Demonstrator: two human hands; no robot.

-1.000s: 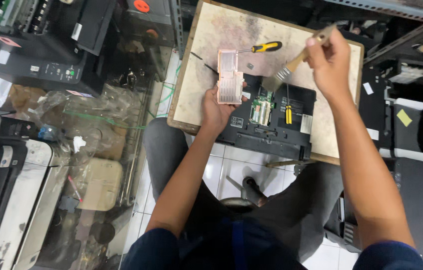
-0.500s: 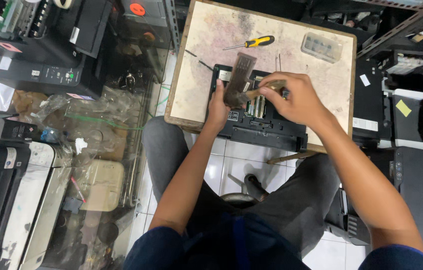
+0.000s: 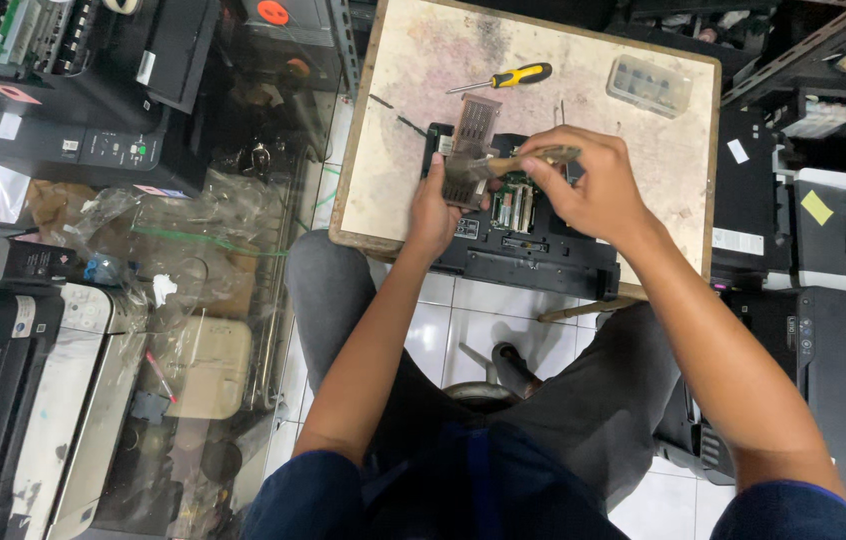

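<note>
At the far left, printers (image 3: 3, 400) stand stacked beside a glass-topped shelf (image 3: 193, 300) full of plastic wrapping, well apart from the work. On the worn wooden board (image 3: 413, 80) lies a black printer assembly (image 3: 533, 245), its near edge hanging over the board's front rim above the person's knees. The left hand (image 3: 435, 210) clasps a ribbed grey plastic panel (image 3: 470, 150), propping it tilted over the assembly's left part; the grip looks to be by thumb and fingers at its lower edge only, so a hard stroke could twist the panel loose and drop it onto the exposed green circuit board (image 3: 511, 205). The right hand (image 3: 593, 190) is closed around the wooden handle of a brush (image 3: 518, 160), whose head reaches the panel; dust swept off it would likely fall into the open connectors below. Pressing down could also tip the overhanging assembly off the edge. Farther back, a yellow-handled screwdriver (image 3: 508, 78) lies near the panel, and a small clear plastic box (image 3: 650, 85) rests toward the right corner, both within reach of a stray elbow.
</note>
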